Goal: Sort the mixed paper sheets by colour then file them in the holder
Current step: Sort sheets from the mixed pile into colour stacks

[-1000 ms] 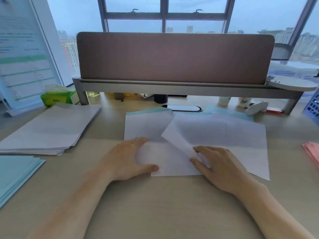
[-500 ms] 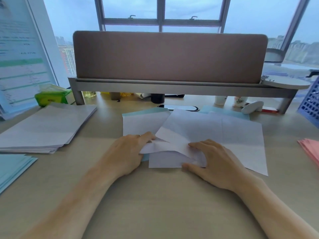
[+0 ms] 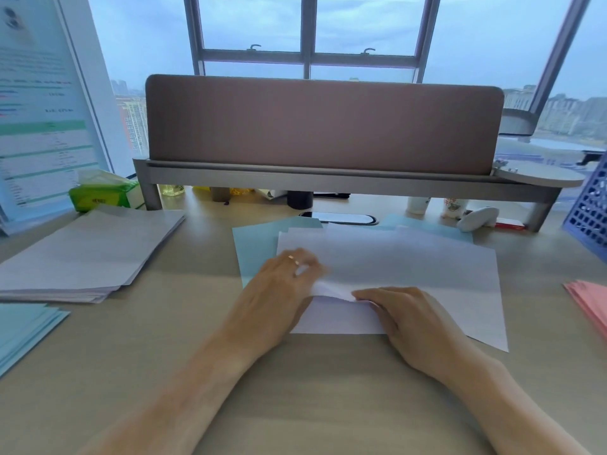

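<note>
Pressing flat with straight fingers, our right hand (image 3: 404, 320) pins the white sheets (image 3: 410, 267) at the desk's near centre. Our left hand (image 3: 279, 290) meets their buckled edge, its grasp too blurred to tell. Blue sheet (image 3: 256, 247) underneath, white stack (image 3: 85, 251) left, lattice holder (image 3: 591, 211) far right; risk: the buckle creasing, or the blue sheet dragging along.

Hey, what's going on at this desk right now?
A person is sorting paper on the desk. The left hand and right hand rest on the mixed white sheets lying over blue sheets in the middle, with one white edge lifted between them; the left fingers are blurred. Around them lie a white stack and blue stack on the left and a pink stack at the right edge.
</note>
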Motion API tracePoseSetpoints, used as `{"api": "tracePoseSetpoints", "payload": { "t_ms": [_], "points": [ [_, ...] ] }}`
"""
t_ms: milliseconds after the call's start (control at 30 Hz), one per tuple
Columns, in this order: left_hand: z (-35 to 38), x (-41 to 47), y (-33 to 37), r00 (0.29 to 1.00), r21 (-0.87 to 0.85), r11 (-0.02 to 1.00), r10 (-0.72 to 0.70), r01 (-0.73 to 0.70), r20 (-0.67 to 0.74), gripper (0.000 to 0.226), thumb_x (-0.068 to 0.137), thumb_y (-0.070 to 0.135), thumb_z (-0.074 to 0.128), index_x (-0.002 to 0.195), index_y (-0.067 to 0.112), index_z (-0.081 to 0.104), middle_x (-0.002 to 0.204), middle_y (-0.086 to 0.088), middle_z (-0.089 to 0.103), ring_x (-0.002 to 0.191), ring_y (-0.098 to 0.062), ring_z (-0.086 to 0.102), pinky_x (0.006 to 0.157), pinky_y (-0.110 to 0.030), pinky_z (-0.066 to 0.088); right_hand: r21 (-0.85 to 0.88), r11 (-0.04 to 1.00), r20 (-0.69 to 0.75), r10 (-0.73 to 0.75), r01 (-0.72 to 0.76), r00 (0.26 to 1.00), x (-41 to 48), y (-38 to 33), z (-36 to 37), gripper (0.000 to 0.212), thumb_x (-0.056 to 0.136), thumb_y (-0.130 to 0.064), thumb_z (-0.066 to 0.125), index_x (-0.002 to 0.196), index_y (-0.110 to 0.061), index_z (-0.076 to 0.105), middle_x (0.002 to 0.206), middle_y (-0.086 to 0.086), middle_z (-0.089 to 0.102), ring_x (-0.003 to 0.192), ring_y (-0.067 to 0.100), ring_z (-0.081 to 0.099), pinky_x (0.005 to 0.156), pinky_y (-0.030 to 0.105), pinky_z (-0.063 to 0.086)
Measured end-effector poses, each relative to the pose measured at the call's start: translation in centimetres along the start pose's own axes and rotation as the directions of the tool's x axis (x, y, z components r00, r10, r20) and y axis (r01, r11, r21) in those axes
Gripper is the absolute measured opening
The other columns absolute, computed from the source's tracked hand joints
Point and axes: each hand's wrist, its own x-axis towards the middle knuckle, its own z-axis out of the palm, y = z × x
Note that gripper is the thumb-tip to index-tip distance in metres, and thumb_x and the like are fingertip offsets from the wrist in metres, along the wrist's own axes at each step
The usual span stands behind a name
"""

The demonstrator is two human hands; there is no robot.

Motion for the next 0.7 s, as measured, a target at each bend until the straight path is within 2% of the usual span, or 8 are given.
{"api": "tracePoseSetpoints", "payload": {
  "t_ms": [100,200,267,367,433,500,567,700],
  "points": [
    [-0.4,-0.3,-0.7,0.972,-0.036,0.977,-0.204,0.209,0.113,0.053,0.093,0.04,0.069,0.138,0.026,0.044,0.138,0.005,0.043,0.127,-0.018,0.048,0.095,-0.035,0.051,0.067,0.998,-0.03,-0.006,0.008,1.0,-0.2,0.3,-0.1,0.04,0.089,-0.007,0.059,0.117,-0.034,0.071,0.114,-0.017,0.072,0.103,0.01,0.067,0.085,0.027,0.053],
    [-0.4,-0.9,-0.3,0.903,-0.059,0.977,-0.168,0.207,0.396,0.061,0.09,0.069,0.055,0.142,0.043,0.038,0.142,0.022,0.04,0.128,-0.006,0.047,0.099,-0.03,0.047,0.143,0.99,-0.035,0.005,0.0,0.999,-0.2,0.8,-0.2,0.049,0.078,-0.001,0.059,0.112,-0.034,0.071,0.11,-0.019,0.071,0.101,0.007,0.067,0.087,0.03,0.054],
    [-1.1,-1.0,-0.3,0.862,-0.094,0.971,-0.147,0.219,0.485,0.075,0.078,0.081,0.057,0.143,0.046,0.042,0.143,0.029,0.044,0.127,0.002,0.047,0.104,-0.025,0.043,0.173,0.985,-0.008,-0.003,0.004,1.0,-0.1,1.0,-0.4,0.053,0.071,-0.002,0.062,0.112,-0.035,0.07,0.111,-0.024,0.069,0.103,0.002,0.065,0.09,0.027,0.053],
    [-2.7,1.0,-0.4,0.799,-0.046,0.978,-0.137,0.202,0.586,0.068,0.073,0.07,0.069,0.134,0.045,0.054,0.131,0.026,0.057,0.12,-0.004,0.054,0.096,-0.025,0.044,0.16,0.987,0.062,0.005,-0.015,0.998,-0.4,0.6,-1.1,0.039,0.081,-0.045,0.072,0.12,-0.041,0.066,0.114,-0.036,0.059,0.108,-0.009,0.056,0.096,0.018,0.047],
    [-3.4,3.2,0.1,0.716,0.04,0.99,-0.125,0.134,0.687,0.068,0.075,0.06,0.072,0.137,0.044,0.05,0.126,0.021,0.057,0.118,-0.01,0.053,0.093,-0.027,0.044,0.129,0.991,0.128,0.015,-0.031,0.992,-0.8,0.5,-1.5,0.055,0.078,-0.07,0.062,0.127,-0.045,0.058,0.123,-0.038,0.051,0.113,-0.013,0.047,0.1,0.011,0.037],
    [-3.5,5.1,0.8,0.633,0.096,0.994,-0.103,0.046,0.767,0.074,0.077,0.054,0.073,0.142,0.044,0.041,0.129,0.016,0.055,0.118,-0.014,0.052,0.095,-0.033,0.048,0.09,0.993,0.157,0.056,-0.071,0.986,-1.0,0.9,-2.0,0.067,0.072,-0.075,0.061,0.132,-0.045,0.055,0.131,-0.035,0.046,0.12,-0.011,0.043,0.1,0.007,0.027],
    [-3.4,6.3,1.2,0.579,0.128,0.992,-0.107,0.004,0.808,0.075,0.077,0.05,0.074,0.143,0.044,0.039,0.129,0.013,0.053,0.115,-0.016,0.051,0.094,-0.037,0.05,0.053,0.993,0.147,0.101,-0.11,0.984,-1.1,1.5,-2.2,0.072,0.069,-0.073,0.063,0.134,-0.043,0.055,0.136,-0.031,0.047,0.126,-0.005,0.044,0.1,0.009,0.028],
    [-2.9,6.6,1.1,0.582,0.18,0.98,-0.1,-0.081,0.807,0.058,0.082,0.039,0.069,0.136,0.041,0.047,0.111,0.008,0.049,0.102,-0.018,0.052,0.082,-0.036,0.05,0.024,0.987,0.16,0.152,-0.158,0.975,-1.1,2.0,-2.1,0.079,0.062,-0.077,0.056,0.132,-0.04,0.057,0.135,-0.027,0.053,0.125,0.002,0.051,0.104,0.022,0.04]
  ]
}}
